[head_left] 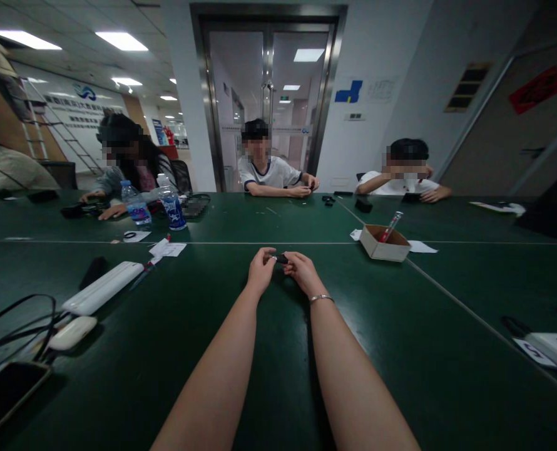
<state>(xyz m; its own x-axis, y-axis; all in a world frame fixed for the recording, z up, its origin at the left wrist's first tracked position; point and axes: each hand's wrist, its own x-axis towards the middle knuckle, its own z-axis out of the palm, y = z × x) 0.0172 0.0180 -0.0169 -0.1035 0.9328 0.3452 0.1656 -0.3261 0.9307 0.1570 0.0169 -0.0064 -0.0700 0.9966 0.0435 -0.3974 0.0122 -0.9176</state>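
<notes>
Both my arms reach forward over the dark green table (278, 351). Between my hands is a small black object (281, 258), too small to name. My right hand (301, 270), with a silver bracelet (321, 299) at its wrist, pinches the right end of it. At the other end, my left hand (261, 270) has thumb and fingers closed on a small light-coloured tip. The fingers hide part of the object. Both hands are close together, just above or on the table.
A small open box (385, 250) with a red-and-clear tube (392, 225) stands ahead right. Two water bottles (136, 207), (172, 207) are ahead left. A white power strip (104, 288), cables and a phone (10, 398) lie left. Several people sit across the table.
</notes>
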